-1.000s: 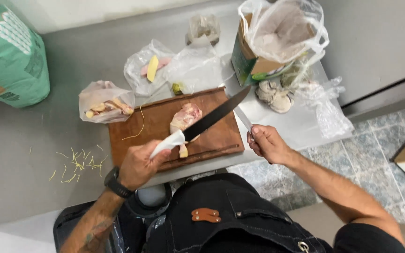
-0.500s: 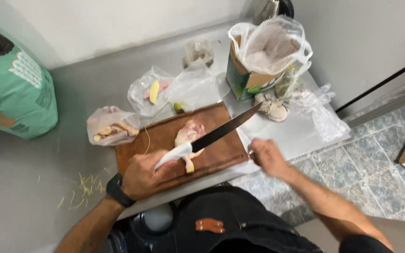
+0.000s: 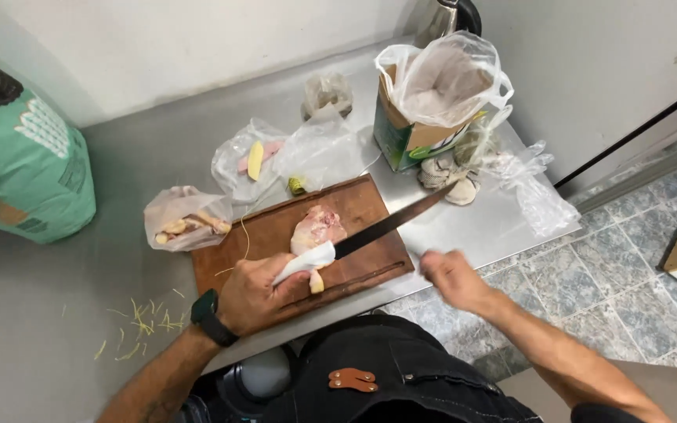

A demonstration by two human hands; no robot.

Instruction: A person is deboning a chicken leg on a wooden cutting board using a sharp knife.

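A green sack (image 3: 21,168) sits upper left; a bag-lined carton (image 3: 421,117) upper centre. Your left hand (image 3: 256,296) grips the knife (image 3: 370,231) over the cutting board (image 3: 307,243); your right hand (image 3: 452,278), blurred, hangs past the counter edge, grip unclear.

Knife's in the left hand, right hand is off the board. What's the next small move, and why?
Probably bring the right hand back onto the chicken to steady it. The left hand holds the knife with its blade angled over the board beside the meat, and nothing pins the piece.
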